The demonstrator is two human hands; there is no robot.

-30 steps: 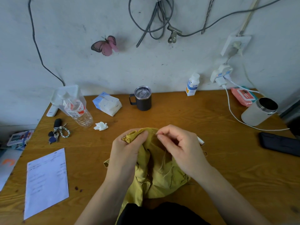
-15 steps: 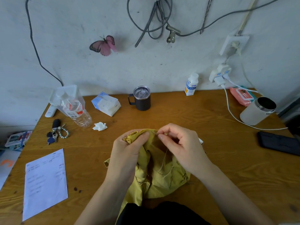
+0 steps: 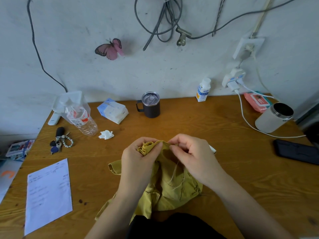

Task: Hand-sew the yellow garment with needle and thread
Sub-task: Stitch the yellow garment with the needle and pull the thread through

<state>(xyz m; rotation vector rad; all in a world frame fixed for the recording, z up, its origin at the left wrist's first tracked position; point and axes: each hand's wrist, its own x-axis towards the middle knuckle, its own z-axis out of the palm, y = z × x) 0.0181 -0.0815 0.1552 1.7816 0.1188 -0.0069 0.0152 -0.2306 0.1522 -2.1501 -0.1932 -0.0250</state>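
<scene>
The yellow garment (image 3: 170, 192) lies bunched on the wooden table (image 3: 189, 121) near its front edge, its upper fold raised between my hands. My left hand (image 3: 138, 163) grips that gathered fold, thumb and fingers curled round the cloth. My right hand (image 3: 195, 157) pinches at the fold's top edge just right of the left thumb. The needle is too small to make out between the fingertips. A pale thread (image 3: 175, 173) hangs in a loop from under the right hand across the cloth.
At the back stand a dark lidded mug (image 3: 150, 105), a tissue pack (image 3: 113, 111), a plastic bottle (image 3: 82, 119) and a white bottle (image 3: 203, 90). Keys (image 3: 60, 141) and a paper sheet (image 3: 49, 194) lie left. A white jar (image 3: 274, 117), cable and black phone (image 3: 296, 151) lie right.
Both hands stay on the fold with barely any movement. The view has shifted slightly.
</scene>
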